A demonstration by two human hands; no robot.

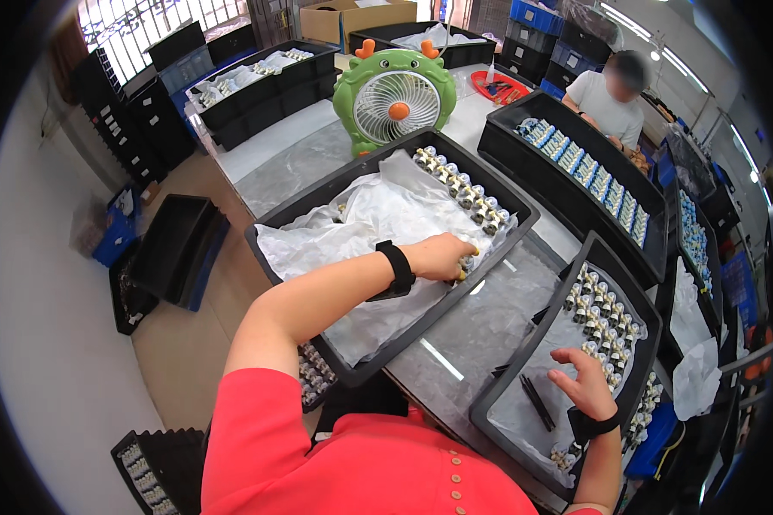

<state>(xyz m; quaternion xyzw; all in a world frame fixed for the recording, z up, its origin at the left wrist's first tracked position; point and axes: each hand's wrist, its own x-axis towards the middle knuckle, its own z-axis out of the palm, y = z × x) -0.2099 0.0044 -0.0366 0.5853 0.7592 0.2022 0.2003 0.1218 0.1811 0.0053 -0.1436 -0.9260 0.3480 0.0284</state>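
My left hand (438, 257) reaches across a black tray (258, 245) lined with crumpled white sheeting (361, 206). Its fingers, with yellow tips, close on a small figurine (465, 268) near the tray's right edge; the fingers partly hide it. A row of similar small white, gold and dark figurines (464, 189) runs along the tray's far right side. My right hand (586, 386) hovers over a second black tray (489, 399), thumb and fingers apart, nothing held. Beside it stand rows of figurines with clear rounded tops (601, 313). Two thin black tools (537, 403) lie on that tray's liner.
A green cartoon-shaped fan (395, 99) stands behind the left tray. Far right, a deep black tray (567, 184) holds rows of blue-and-white pieces. Another person (610, 99) sits beyond it. A red dish (498, 86) with tools lies at the back. Stacked black crates (176, 245) rest on the floor.
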